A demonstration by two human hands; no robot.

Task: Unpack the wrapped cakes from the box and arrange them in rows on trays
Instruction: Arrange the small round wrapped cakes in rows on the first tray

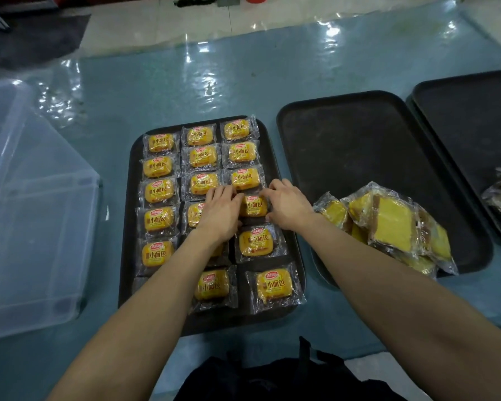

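A clear plastic storage box point(26, 212) is located to the left of the black rectangular tray point(126, 256), apart from it. Both are set on a blue table covering under glossy clear film point(243, 82). The black rectangular tray is loaded with wrapped yellow cakes point(159, 191) in clear printed wrappers, arranged in three columns.

The left hand point(222, 211) is laid over the middle column of this tray. Its fingers are held close together and bent, with the tips at the left edge of one wrapped cake point(253, 206) in the right column. Whether the wrapper is pinched cannot be told. The right hand point(287, 205) is placed at the right edge of the same wrapped cake, which is held between the curled fingers above and the thumb below.

Just to the right of the loaded tray, a second black tray point(359, 146) is positioned. A pile of wrapped yellow cake slices point(394, 227) lies on its near part. Farther right, stacked black trays point(469, 125) are seen.
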